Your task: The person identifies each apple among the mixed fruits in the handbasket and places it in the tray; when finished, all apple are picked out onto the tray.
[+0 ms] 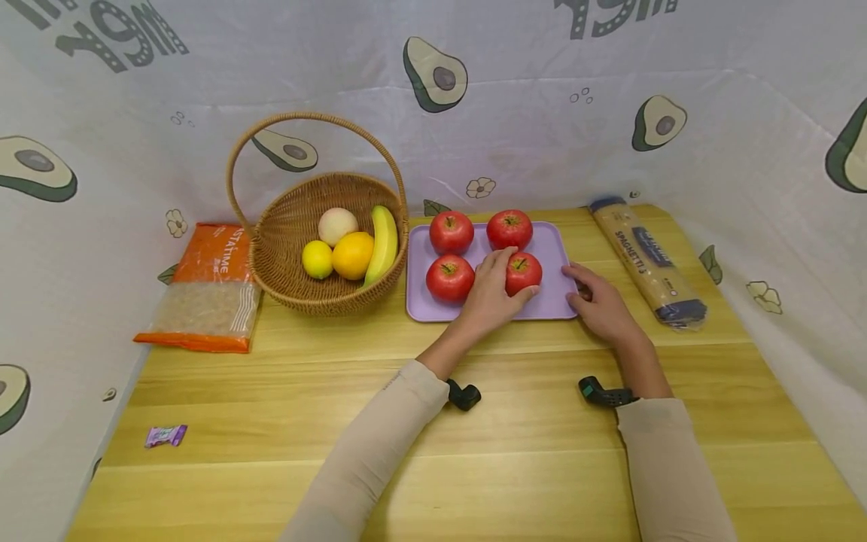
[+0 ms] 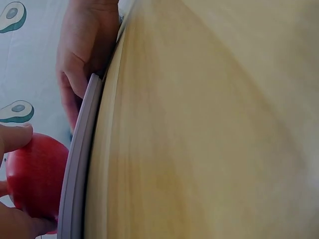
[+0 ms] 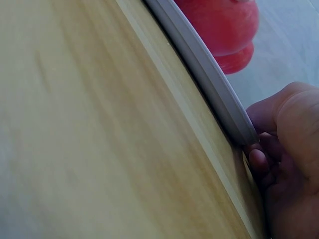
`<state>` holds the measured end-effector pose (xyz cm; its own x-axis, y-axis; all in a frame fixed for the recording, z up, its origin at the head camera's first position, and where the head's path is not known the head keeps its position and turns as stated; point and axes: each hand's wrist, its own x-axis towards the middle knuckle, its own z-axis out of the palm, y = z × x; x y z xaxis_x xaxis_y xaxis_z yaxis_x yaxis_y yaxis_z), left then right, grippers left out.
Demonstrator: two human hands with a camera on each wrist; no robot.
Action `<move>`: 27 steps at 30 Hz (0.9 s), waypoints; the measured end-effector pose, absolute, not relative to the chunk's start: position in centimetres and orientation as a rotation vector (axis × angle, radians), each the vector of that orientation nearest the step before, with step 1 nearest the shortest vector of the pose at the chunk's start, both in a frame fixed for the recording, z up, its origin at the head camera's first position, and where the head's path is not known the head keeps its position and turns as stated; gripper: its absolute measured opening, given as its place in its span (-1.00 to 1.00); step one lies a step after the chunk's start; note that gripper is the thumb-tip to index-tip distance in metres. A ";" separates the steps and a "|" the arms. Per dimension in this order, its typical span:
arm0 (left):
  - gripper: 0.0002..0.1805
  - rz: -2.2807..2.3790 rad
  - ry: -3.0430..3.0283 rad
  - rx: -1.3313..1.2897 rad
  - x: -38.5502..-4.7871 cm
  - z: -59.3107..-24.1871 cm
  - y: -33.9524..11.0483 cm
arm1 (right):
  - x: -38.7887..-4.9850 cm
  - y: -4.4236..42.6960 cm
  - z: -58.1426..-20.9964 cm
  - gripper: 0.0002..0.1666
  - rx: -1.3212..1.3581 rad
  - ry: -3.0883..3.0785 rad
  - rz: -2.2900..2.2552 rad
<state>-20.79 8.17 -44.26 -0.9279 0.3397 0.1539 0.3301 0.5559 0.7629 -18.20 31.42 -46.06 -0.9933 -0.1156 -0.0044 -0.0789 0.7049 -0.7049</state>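
Note:
My left hand (image 1: pixel 489 293) holds the front-right red apple (image 1: pixel 524 273) on a lilac tray (image 1: pixel 558 290); in the left wrist view its thumb and fingers sit around the apple (image 2: pixel 37 174). Three other red apples stand on the tray: one front left (image 1: pixel 450 278), one back left (image 1: pixel 451 232) and one back right (image 1: pixel 509 229). At the tray's right end, my right hand (image 1: pixel 603 305) pinches the rim. The right wrist view shows its thumb against the tray edge (image 3: pixel 212 79) and fingertips (image 3: pixel 258 162) curled at the corner, low by the tabletop.
Left of the tray, a wicker basket (image 1: pixel 284 218) with a tall handle holds a banana, a peach-like fruit and yellow fruits. An orange pasta bag (image 1: pixel 210 290) lies beyond it. A spaghetti pack (image 1: pixel 646 260) lies at right, a purple-wrapped candy (image 1: pixel 165 436) at front left.

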 end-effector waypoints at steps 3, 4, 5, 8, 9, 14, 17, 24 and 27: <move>-0.16 1.318 2.782 0.595 -20.8 -44.3 8.3 | -18.2 31.3 -46.0 -0.37 -0.160 2.849 -1.180; -0.16 1.305 2.791 0.601 -20.8 -44.3 8.3 | -18.3 31.3 -46.0 -0.37 -0.160 2.849 -1.181; -0.16 1.290 2.799 0.608 -20.7 -44.2 8.4 | -18.3 31.4 -46.0 -0.37 -0.163 2.852 -1.180; -0.15 1.241 2.823 0.635 -20.8 -44.3 8.4 | -18.4 31.4 -46.0 -0.37 -0.169 2.857 -1.177; -0.14 1.228 2.829 0.643 -20.8 -44.3 8.5 | -18.4 31.5 -46.0 -0.37 -0.172 2.858 -1.177; -0.08 1.205 2.821 0.653 -20.9 -44.5 8.3 | -18.3 31.5 -46.2 -0.37 -0.170 2.857 -1.184; -0.06 1.222 2.798 0.645 -20.7 -44.2 7.8 | -18.3 31.6 -46.3 -0.37 -0.162 2.858 -1.185; -0.23 1.365 2.735 0.738 -20.0 -41.5 5.6 | -18.2 32.2 -45.3 -0.34 -0.041 2.840 -1.204; -0.26 1.390 2.744 0.815 -19.7 -40.0 3.7 | -17.9 32.3 -44.3 -0.32 -0.065 2.842 -1.223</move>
